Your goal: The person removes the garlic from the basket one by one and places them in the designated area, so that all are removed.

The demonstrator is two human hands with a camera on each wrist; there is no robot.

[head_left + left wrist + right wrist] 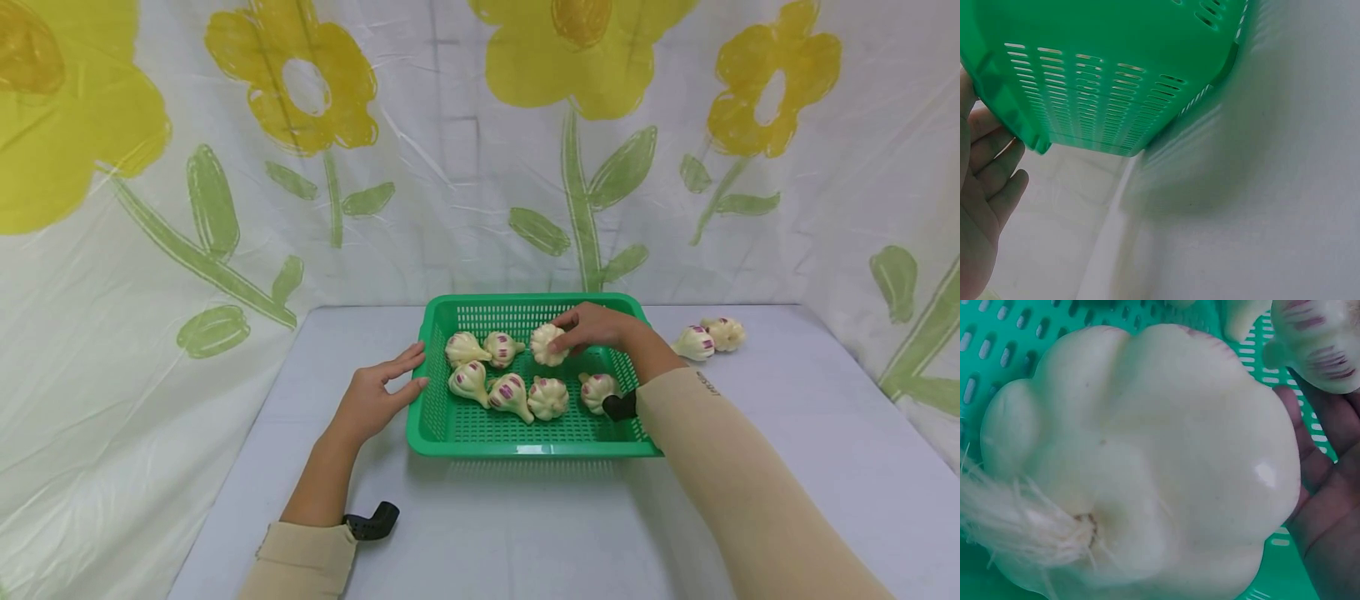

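My right hand pinches a garlic bulb between thumb and fingers over the middle of a green plastic basket. Several other bulbs lie inside, among them a garlic bulb near the front. Under my right wrist sits another bulb, which looms large as the close garlic bulb in the right wrist view. The pinched bulb shows there at upper right. My left hand, fingers extended, rests its fingertips at the basket's left rim; the left wrist view has these fingers beside the rim.
Two garlic bulbs lie on the white table right of the basket, the nearer garlic bulb touching the farther bulb. A white curtain with painted yellow flowers hangs behind the table. Black wrist cameras sit on both wrists.
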